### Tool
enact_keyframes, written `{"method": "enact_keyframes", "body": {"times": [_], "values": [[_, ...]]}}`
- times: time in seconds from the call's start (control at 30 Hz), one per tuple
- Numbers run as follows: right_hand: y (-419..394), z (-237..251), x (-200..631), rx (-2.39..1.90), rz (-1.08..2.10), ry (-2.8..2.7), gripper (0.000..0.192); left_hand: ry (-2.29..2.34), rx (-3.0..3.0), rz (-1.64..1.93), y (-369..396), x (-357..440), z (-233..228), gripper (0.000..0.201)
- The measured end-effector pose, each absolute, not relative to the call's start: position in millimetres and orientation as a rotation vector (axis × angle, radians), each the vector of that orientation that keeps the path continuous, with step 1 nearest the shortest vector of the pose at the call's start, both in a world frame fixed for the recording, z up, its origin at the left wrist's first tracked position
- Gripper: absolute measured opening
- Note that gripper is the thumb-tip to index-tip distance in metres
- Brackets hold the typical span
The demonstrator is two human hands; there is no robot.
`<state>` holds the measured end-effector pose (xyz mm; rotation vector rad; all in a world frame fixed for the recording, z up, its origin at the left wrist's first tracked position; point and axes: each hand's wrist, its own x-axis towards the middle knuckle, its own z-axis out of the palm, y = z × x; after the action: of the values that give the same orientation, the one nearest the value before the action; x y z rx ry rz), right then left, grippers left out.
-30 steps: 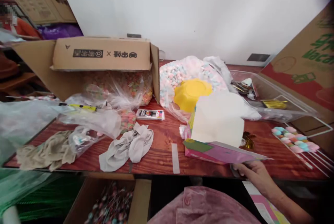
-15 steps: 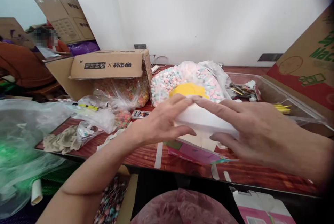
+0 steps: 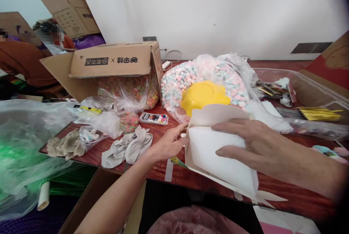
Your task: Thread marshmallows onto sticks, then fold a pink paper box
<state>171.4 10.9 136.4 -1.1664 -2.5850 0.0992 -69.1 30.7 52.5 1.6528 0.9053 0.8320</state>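
Observation:
A white folded card carton [image 3: 218,157] lies tilted over the front edge of the red wooden table [image 3: 169,128]. My right hand [image 3: 251,143] lies flat on top of it, fingers pointing left. The fingertips of my left hand [image 3: 169,143] pinch the carton's left edge. A coloured printed corner shows just under the carton at its left. Behind it sits a yellow bowl [image 3: 203,95] in an open plastic bag of pastel candies [image 3: 191,77].
A cardboard box [image 3: 109,63] on its side holds a bag of colourful candies. Grey cloths [image 3: 128,148], crumpled plastic bags [image 3: 95,119], a small printed pack [image 3: 153,118] lie left. A clear tray [image 3: 308,84] with gold strips stands right. A person sits far left.
Both hands came onto the carton from one second ago. It now lies flatter and lower over the table edge, with my left hand shifted to its left edge. The view swung left.

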Motion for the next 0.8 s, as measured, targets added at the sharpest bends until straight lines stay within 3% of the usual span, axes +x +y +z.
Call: {"method": "enact_keyframes", "body": {"times": [0.13,0.3,0.4,0.5,0.67,0.8], "values": [[16.4,101.7,175.9,-1.257,0.254,-2.592,0.042,1.056,1.881,0.797,23.3,-73.9,56.6,0.059],[14.7,59.2,181.2,-1.172,-0.479,-2.805,0.052,1.128,2.054,0.717,17.9,-73.3,63.3,0.065],[19.8,51.6,180.7,-1.097,-0.644,-2.935,0.051,1.134,2.105,0.698,16.5,-71.0,63.1,0.069],[27.3,50.5,178.2,-1.119,-0.440,-2.979,0.050,1.080,2.107,0.727,14.6,-69.8,59.1,0.074],[33.2,64.5,185.7,-1.120,0.183,-2.914,0.059,1.121,2.101,0.678,5.7,-67.9,47.4,0.077],[36.0,71.5,198.8,-1.067,0.408,-2.886,0.059,1.151,2.101,0.585,-3.3,-62.4,43.2,0.078]]}}
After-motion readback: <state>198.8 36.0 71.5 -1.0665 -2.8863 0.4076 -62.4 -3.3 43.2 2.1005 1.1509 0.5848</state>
